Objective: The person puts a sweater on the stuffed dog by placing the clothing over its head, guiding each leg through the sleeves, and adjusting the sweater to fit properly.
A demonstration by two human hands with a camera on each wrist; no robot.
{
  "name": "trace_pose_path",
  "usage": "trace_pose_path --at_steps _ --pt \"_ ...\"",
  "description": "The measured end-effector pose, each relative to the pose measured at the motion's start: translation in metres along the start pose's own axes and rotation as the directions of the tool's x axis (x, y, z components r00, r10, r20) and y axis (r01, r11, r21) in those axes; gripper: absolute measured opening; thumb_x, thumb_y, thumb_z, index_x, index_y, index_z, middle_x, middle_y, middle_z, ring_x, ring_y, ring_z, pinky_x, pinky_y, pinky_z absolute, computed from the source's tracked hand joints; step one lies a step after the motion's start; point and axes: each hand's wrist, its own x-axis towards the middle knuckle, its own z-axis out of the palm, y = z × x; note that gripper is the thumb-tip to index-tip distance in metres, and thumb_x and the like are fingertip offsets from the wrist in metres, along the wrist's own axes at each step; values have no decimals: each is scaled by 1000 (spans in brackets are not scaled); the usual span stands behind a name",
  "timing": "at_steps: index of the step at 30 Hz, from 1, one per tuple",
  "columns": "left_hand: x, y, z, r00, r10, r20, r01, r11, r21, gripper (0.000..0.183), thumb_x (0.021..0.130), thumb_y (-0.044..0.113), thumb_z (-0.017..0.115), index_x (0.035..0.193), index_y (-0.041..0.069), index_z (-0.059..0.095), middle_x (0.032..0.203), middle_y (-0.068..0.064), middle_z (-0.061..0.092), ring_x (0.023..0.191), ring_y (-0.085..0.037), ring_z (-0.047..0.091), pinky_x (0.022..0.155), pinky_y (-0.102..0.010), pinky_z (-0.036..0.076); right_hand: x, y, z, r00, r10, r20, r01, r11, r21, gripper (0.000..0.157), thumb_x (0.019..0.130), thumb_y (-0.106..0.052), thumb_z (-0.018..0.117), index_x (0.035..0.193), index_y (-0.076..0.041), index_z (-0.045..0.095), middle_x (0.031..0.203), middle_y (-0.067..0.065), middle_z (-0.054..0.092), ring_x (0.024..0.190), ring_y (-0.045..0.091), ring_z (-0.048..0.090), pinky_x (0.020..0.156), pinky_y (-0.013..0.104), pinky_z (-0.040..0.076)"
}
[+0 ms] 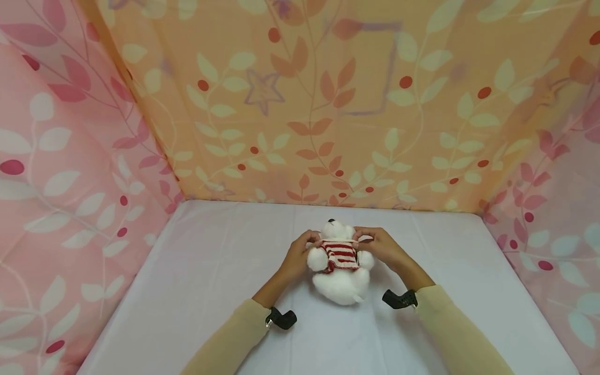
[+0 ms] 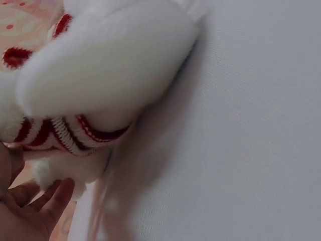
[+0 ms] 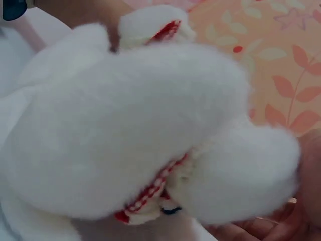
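Note:
A white plush bear (image 1: 341, 287) lies on the white tabletop with its head at the far end, its dark nose pointing away. It wears a small red-and-white striped knit sweater (image 1: 341, 254). At the bear's left side in the head view, my left hand (image 1: 299, 254) pinches the sweater's cream collar. On the opposite side my right hand (image 1: 382, 245) pinches the other end of that collar, which runs straight between both hands. The left wrist view shows the left fingers (image 2: 57, 203) beside the bear's head. In the right wrist view, the white arm hides much of the right hand (image 3: 271, 228).
The white-covered table (image 1: 225, 239) extends around the bear. A yellow-orange leaf-print curtain (image 1: 281, 130) hangs behind it, and pink printed curtains (image 1: 70, 182) close off both sides. Black wrist devices (image 1: 283, 319) sit at both sleeve cuffs.

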Motion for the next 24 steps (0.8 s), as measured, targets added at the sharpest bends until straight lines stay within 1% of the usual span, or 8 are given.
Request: trace_pose_path --at_steps 3,5,7,10,14,16,20,24 --pt "3 -1 3 999 18 -39 -19 999 -26 15 104 23 57 107 9 60 129 -9 66 123 -27 60 99 -48 49 2 5 2 998 -11 -60 12 1000 8 9 92 -10 73 95 -3 68 143 21 55 133 37 50 108 49 37" --pt "4 -3 4 998 25 -59 -28 998 -55 17 105 22 55 108 6 60 127 -10 67 121 -27 62 99 -47 50 3 6 5 996 -23 -88 23 1000 0 6 92 -8 72 93 -6 67 137 20 59 132 35 50 106 48 39" --pt "4 -3 5 997 37 -74 -42 998 -54 16 106 19 55 108 5 60 125 -11 69 119 -26 64 99 -45 51 4 8 7 994 -39 -102 39 999 4 5 92 -6 71 92 -7 66 133 20 60 124 33 57 98 42 46" --pt "3 -5 2 995 79 -68 -80 997 -10 17 95 6 70 108 4 60 118 -11 70 110 -25 67 96 -39 52 5 15 9 991 -63 -116 65 998 19 6 92 -5 72 92 -5 66 133 21 60 107 27 67 83 30 52" --pt "0 -10 -3 988 152 -10 -149 980 134 48 66 -7 89 104 3 61 111 -16 64 106 -29 63 96 -42 49 4 25 12 984 -104 -142 110 993 36 12 87 -3 78 95 3 70 129 24 60 92 24 69 80 22 51" --pt "-2 -11 -3 988 154 6 -152 965 215 45 67 -5 89 102 4 61 108 -16 60 105 -30 60 96 -44 48 2 28 13 980 -120 -161 126 992 23 16 85 -4 81 96 4 72 123 22 62 89 23 68 79 23 51" --pt "-5 -9 -4 997 75 -32 -62 952 301 27 78 -1 83 96 7 65 98 -8 67 95 -21 63 86 -38 52 -5 24 18 974 -88 -210 92 996 13 22 85 -14 83 99 -1 71 109 14 67 77 19 66 67 26 51" --pt "-9 -4 -7 998 -46 -33 53 968 247 9 87 2 73 81 8 71 76 2 68 73 -11 56 67 -27 48 -19 23 21 971 -54 -231 59 998 15 18 87 -14 81 96 -2 70 97 11 70 71 13 65 64 26 51"
